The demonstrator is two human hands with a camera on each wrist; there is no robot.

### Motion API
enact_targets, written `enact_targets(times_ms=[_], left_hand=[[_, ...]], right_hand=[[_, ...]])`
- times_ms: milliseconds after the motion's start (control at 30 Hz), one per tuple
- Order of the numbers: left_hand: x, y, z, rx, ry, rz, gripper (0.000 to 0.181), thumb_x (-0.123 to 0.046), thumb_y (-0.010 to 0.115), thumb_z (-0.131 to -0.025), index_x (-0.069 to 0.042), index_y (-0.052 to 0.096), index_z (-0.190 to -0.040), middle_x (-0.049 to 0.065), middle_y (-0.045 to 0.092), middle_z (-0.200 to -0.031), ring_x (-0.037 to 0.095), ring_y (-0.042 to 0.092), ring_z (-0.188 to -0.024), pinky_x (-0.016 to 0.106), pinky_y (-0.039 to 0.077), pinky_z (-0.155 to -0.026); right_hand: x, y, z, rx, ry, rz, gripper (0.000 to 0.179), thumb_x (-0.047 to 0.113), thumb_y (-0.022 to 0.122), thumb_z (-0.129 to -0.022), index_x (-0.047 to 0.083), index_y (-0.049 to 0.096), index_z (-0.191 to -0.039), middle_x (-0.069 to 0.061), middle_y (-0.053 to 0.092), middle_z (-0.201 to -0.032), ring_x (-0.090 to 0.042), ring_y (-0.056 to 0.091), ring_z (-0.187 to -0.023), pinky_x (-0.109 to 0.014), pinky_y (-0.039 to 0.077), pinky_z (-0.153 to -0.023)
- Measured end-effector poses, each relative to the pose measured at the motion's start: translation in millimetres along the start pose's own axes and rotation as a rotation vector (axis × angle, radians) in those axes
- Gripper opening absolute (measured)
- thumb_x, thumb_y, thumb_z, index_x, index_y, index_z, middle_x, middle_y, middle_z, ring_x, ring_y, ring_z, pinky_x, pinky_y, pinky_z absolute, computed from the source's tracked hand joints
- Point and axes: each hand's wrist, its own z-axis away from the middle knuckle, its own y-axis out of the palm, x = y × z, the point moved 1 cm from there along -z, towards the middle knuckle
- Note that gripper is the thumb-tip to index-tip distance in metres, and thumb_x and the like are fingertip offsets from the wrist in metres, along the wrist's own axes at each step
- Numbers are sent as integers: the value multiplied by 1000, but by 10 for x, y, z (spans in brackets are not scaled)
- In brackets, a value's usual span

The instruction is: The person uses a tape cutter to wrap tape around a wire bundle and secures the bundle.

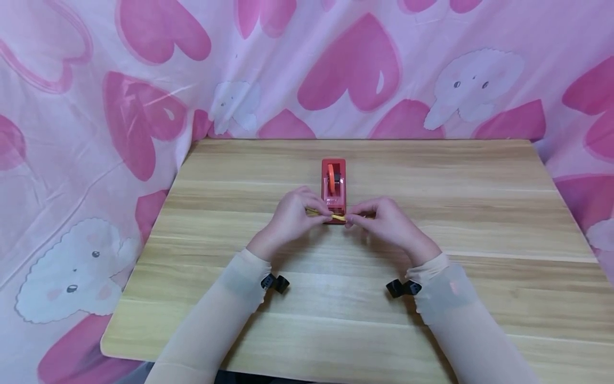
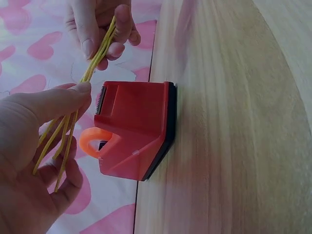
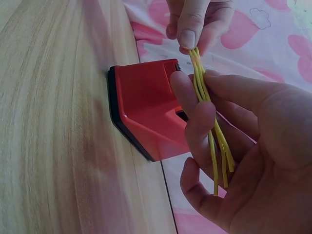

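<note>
You have your left grip (image 1: 296, 216) and right grip (image 1: 389, 224) both pinching the yellow cords (image 2: 101, 53), 1 grip at each side, just above the cutter end of the red tape dispenser (image 1: 339, 199) on the desk (image 1: 336, 320). You seem to be gathering the strands; the next move likely calls for keeping them bunched and aligned.
</note>
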Motion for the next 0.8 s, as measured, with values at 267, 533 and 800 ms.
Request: enact_targets(times_ms=[267, 533, 800], left_hand=[[-38, 22, 40, -5, 56, -120, 8, -16, 87, -84, -21, 84, -89, -9, 78, -95, 11, 58, -98, 33, 50, -87], [-78, 16, 39, -65, 165, -215, 8, -16, 89, -82, -21, 84, -86, -8, 80, -95, 13, 62, -96, 33, 50, -85], [-111, -3, 32, -18, 102, -189, 14, -29, 85, -88, -26, 83, -101, -9, 79, -105, 7, 70, -93, 33, 52, -85]], right_hand=[[-60, 46, -13, 22, -21, -32, 16, 25, 70, -100, 14, 79, -108, -13, 78, -99, -39, 65, -76, -30, 54, -60], [-51, 61, -4, 15, 30, -52, 17, 28, 70, -100, 18, 78, -113, -11, 76, -105, -29, 66, -76, -32, 56, -68], [-22, 44, -16, -30, 15, -22, 14, 26, 70, -100, 19, 77, -109, -8, 77, -103, -36, 65, -84, -33, 55, -67]])
